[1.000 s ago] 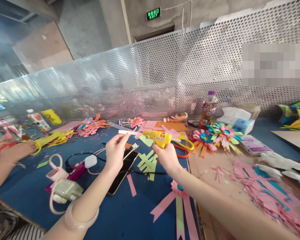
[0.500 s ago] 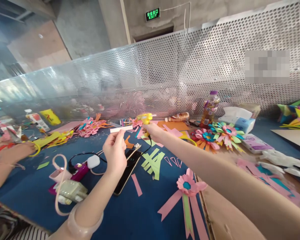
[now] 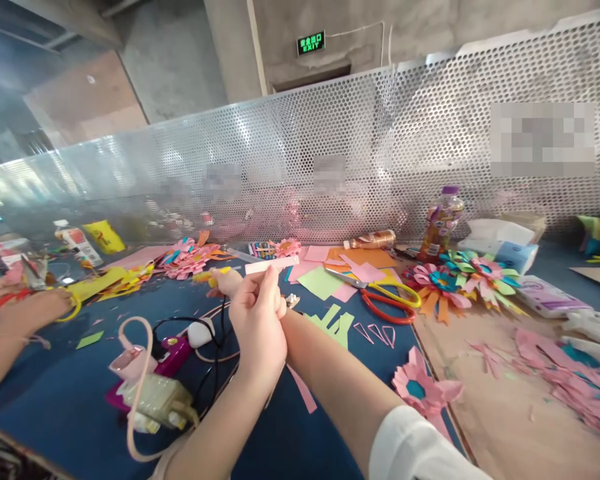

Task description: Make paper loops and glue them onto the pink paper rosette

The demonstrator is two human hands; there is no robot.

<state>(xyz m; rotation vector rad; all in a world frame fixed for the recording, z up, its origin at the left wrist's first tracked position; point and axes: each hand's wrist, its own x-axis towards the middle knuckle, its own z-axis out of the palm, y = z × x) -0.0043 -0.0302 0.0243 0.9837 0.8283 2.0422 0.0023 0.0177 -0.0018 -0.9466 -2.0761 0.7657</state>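
My left hand (image 3: 257, 323) is raised over the blue table (image 3: 70, 407), fingers pinched on a pale pink paper strip (image 3: 273, 265) held level. My right arm crosses behind it to the left. My right hand (image 3: 226, 281) is mostly hidden by the left one and grips a yellow glue gun (image 3: 209, 275), of which only the tip shows, low over the table. A black cord (image 3: 215, 337) runs beneath both hands. Green paper cut-outs (image 3: 337, 323) lie just right of my forearm.
Red and yellow scissors (image 3: 387, 301) lie on coloured paper sheets (image 3: 325, 280). Paper flowers (image 3: 440, 281) and a bottle (image 3: 443, 223) stand to the right, a pink flower (image 3: 420, 390) by a cardboard sheet (image 3: 505, 407). Chargers (image 3: 155, 397) sit front left. Another person's hand (image 3: 27, 308) works at far left. A perforated screen (image 3: 380, 147) closes the back.
My right hand has swung the glue gun from the middle of the table, past the back, to the left behind my left hand. The left hand rose slightly with the strip.
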